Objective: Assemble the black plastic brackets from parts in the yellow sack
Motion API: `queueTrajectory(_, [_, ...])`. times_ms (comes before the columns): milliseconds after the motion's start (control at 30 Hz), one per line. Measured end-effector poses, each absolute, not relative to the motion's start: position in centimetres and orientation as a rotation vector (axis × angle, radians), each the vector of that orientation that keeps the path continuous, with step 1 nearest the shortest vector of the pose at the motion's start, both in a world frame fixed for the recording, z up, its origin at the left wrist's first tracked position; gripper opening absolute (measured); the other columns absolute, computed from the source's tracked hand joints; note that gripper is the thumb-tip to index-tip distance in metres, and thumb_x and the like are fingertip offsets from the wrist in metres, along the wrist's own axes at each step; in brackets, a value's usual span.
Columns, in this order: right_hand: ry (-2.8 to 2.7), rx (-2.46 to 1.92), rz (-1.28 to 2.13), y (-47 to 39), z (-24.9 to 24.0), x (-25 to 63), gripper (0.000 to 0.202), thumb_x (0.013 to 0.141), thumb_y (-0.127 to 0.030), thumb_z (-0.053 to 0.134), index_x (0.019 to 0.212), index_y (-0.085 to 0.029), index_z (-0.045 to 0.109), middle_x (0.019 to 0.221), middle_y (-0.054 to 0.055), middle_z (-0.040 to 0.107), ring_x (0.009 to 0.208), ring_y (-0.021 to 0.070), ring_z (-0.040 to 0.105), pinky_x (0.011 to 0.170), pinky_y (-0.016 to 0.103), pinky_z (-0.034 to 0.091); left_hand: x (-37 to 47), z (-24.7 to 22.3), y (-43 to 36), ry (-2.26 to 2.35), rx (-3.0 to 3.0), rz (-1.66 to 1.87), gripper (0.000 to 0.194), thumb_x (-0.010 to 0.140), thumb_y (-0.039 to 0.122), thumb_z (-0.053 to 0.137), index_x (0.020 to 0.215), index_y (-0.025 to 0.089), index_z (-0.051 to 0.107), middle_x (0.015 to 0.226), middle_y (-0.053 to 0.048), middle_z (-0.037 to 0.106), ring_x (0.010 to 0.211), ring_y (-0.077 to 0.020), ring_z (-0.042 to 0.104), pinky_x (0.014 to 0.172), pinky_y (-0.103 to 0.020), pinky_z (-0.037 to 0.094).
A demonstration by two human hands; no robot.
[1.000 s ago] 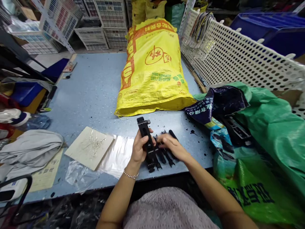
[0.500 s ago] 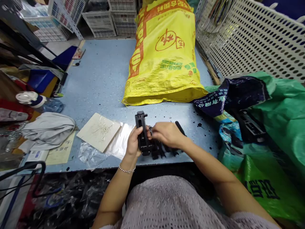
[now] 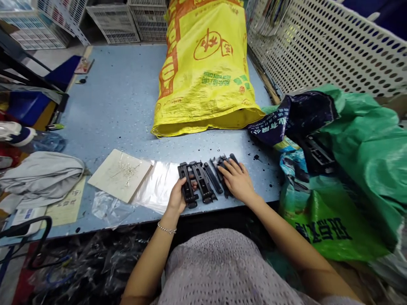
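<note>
My left hand (image 3: pixel 178 195) is closed around a long black slotted plastic part (image 3: pixel 187 186), held upright near the bench's front edge. A similar black slotted part (image 3: pixel 203 183) lies just right of it. Beyond that rests a narrow black bar (image 3: pixel 213 178). My right hand (image 3: pixel 238 180) lies with fingers spread over several more black parts (image 3: pixel 225 161), touching them from above; it covers much of them. What those covered parts are exactly I cannot make out.
A large yellow woven sack (image 3: pixel 206 84) lies behind the parts. To the left are a beige square tile (image 3: pixel 119 176), clear plastic bags (image 3: pixel 157 186) and a grey cloth (image 3: pixel 44 176). Green sacks (image 3: pixel 359 148) and a white perforated crate (image 3: pixel 330 46) stand right.
The left hand has lowered its black part towards the bench. My right hand has left that part, moved right and spread over the other black parts. The view has shifted slightly.
</note>
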State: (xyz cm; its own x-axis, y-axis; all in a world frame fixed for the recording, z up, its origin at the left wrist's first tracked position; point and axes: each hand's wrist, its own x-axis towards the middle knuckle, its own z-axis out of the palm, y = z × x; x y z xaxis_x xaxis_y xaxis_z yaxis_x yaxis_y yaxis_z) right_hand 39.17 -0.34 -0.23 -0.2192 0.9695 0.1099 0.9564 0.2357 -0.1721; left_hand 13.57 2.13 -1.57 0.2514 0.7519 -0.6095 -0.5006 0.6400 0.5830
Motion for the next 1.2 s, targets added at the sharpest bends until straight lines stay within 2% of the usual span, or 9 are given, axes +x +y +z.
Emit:
queueTrajectory(100, [-2.143, -1.896, 0.046, -1.0, -0.1, 39.7, 0.039, 0.096, -0.023, 0.048, 0.133, -0.022, 0.058, 0.142, 0.016, 0.051, 0.138, 0.0368, 0.035, 0.108, 0.06, 0.031, 13.7, -1.3, 2.2, 0.906, 0.326, 0.923, 0.038, 0.081, 0.039, 0.062, 0.106, 0.01, 0.066, 0.079, -0.007, 0.072, 0.065, -0.0135, 0.066, 0.063, -0.022, 0.051])
queueTrajectory(233, [-2.07, -1.51, 0.229, -1.6, 4.3, 37.2, 0.043, 0.098, -0.019, 0.045, 0.14, -0.024, 0.05, 0.14, 0.014, 0.051, 0.131, 0.0292, 0.045, 0.105, 0.051, 0.043, 12.4, 1.5, 1.0, 0.668, 0.383, 0.754, 0.051, 0.086, 0.046, 0.051, 0.116, 0.007, 0.063, 0.102, -0.016, 0.073, 0.068, -0.0172, 0.069, 0.06, -0.024, 0.051])
queueTrajectory(333, [-2.38, -1.111, 0.477, -1.8, 8.0, 35.1, 0.045, 0.099, -0.02, 0.044, 0.144, -0.026, 0.045, 0.144, 0.011, 0.048, 0.131, 0.0253, 0.047, 0.105, 0.045, 0.045, 11.1, 3.2, -0.2, 0.516, 0.473, 0.304, 0.062, 0.089, 0.053, 0.04, 0.113, 0.001, 0.064, 0.09, -0.02, 0.074, 0.056, -0.0185, 0.066, 0.049, -0.024, 0.046])
queueTrajectory(433, [-2.585, -0.939, 0.773, -1.3, 9.4, 34.3, 0.038, 0.1, -0.026, 0.045, 0.138, -0.023, 0.051, 0.129, 0.011, 0.061, 0.114, 0.0223, 0.06, 0.093, 0.037, 0.052, 9.6, 3.4, -0.8, 0.581, 0.676, 0.145, 0.071, 0.092, 0.059, 0.026, 0.108, 0.002, 0.067, 0.081, -0.018, 0.072, 0.059, -0.0212, 0.066, 0.052, -0.029, 0.048])
queueTrajectory(667, [-1.636, -1.284, 1.317, -0.1, 4.6, 33.7, 0.034, 0.092, -0.036, 0.058, 0.123, -0.021, 0.061, 0.104, 0.008, 0.071, 0.093, 0.0217, 0.068, 0.083, 0.038, 0.054, 6.8, -1.3, 0.6, 1.561, 1.529, 0.905, 0.015, 0.084, 0.032, 0.063, 0.088, 0.02, 0.069, 0.102, -0.012, 0.064, 0.098, -0.0257, 0.059, 0.083, -0.038, 0.048])
queueTrajectory(800, [-0.995, -1.07, 1.729, 0.1, 3.0, 29.5, 0.035, 0.086, -0.039, 0.066, 0.115, -0.019, 0.064, 0.099, 0.008, 0.072, 0.089, 0.0212, 0.069, 0.084, 0.039, 0.054, 4.9, -3.2, 2.4, 1.666, 1.477, 0.963, 0.015, 0.076, 0.027, 0.07, 0.068, 0.018, 0.06, 0.08, -0.005, 0.059, 0.077, -0.0184, 0.056, 0.072, -0.031, 0.046])
queueTrajectory(967, [-0.639, -0.808, 1.904, 2.4, 1.4, 22.8, 0.027, 0.079, -0.042, 0.073, 0.093, -0.019, 0.067, 0.094, 0.007, 0.072, 0.096, 0.0236, 0.068, 0.091, 0.042, 0.052, 2.6, -2.9, 3.7, 1.415, 1.184, 0.972, 0.016, 0.076, 0.029, 0.069, 0.078, 0.018, 0.058, 0.066, 0.002, 0.059, 0.06, -0.0135, 0.056, 0.06, -0.026, 0.045])
queueTrajectory(1067, [-0.655, -0.894, 1.827, 3.5, 0.2, 20.4, 0.028, 0.074, -0.041, 0.075, 0.09, -0.02, 0.068, 0.09, 0.004, 0.072, 0.094, 0.0215, 0.067, 0.088, 0.036, 0.052, 1.7, -2.0, 3.3, 1.427, 1.456, 1.014, 0.002, 0.079, 0.017, 0.06, 0.079, 0.019, 0.058, 0.08, -0.002, 0.065, 0.078, -0.0171, 0.063, 0.075, -0.031, 0.051])
queueTrajectory(1200, [-0.743, -0.999, 1.778, 1.9, 0.3, 21.8, 0.024, 0.081, -0.037, 0.069, 0.097, -0.019, 0.068, 0.088, 0.003, 0.073, 0.079, 0.0154, 0.067, 0.068, 0.024, 0.052, 0.2, -1.2, 3.5, 1.553, 1.972, 0.854, 0.034, 0.079, 0.003, 0.046, 0.1, 0.019, 0.069, 0.114, -0.009, 0.066, 0.112, -0.0227, 0.059, 0.103, -0.041, 0.045])
